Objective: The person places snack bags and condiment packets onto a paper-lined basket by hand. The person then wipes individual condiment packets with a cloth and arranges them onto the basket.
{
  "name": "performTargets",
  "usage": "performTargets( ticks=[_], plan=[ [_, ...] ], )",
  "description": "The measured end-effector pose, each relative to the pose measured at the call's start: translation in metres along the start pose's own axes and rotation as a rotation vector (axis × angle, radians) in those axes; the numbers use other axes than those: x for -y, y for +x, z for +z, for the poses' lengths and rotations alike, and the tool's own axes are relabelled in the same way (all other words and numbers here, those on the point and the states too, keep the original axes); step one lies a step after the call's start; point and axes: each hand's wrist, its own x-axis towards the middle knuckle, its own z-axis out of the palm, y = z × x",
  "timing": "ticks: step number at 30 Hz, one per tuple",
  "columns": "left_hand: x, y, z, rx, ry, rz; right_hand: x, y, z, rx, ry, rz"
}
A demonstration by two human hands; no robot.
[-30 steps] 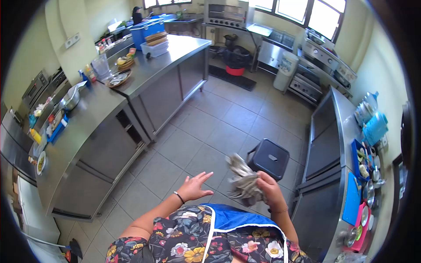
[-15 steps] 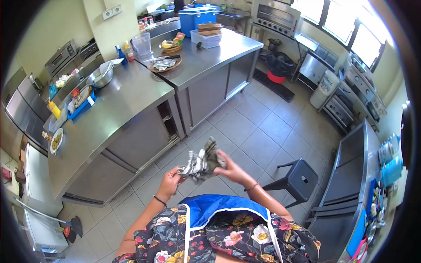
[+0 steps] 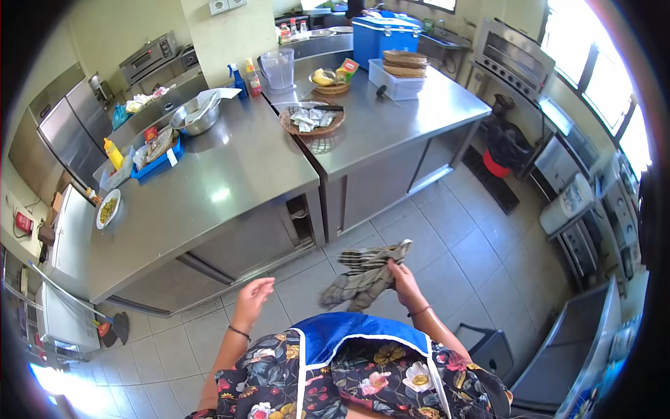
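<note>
Lettering: small print on the box, the spray bottle and the sauce bottle — none legible.

Cloth, one, striped and checked: crumpled, hanging over the floor in front of the counter. Right hand: thumb and fingers pinched on the cloth's right edge. Left hand: loosely open, fingers a little bent, nothing visible in it, apart from the cloth.

Obscured: stool, partly behind the right arm; cooler, its lower corner covered by the tub; silvery contents of the basket, hard to identify.

Surroundings: on the counter, plate of food, blue tray, metal bowl; on the adjoining counter, pitcher and woven plates, stacked on the tub — bin on the floor beyond.
</note>
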Motion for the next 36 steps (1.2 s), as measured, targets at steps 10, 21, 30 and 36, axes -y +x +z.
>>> performTargets(
  ticks=[10,21,30,36],
  plan=[
    [-0.011,0.058,-0.017,-0.323,-0.111,-0.046,0.166,0.152,0.081,0.2,-0.027,-0.628],
    [-0.003,0.134,-0.151,-0.442,0.013,0.122,0.111,0.291,0.311,0.42,-1.409,-1.447],
    [-0.036,0.226,-0.222,-0.398,0.093,0.167,0.184,0.4,0.282,-0.171,-1.379,-0.867],
    [-0.059,0.269,-0.206,-0.32,0.176,0.092,0.204,0.461,0.269,-0.204,-1.562,-0.808]
  ],
)
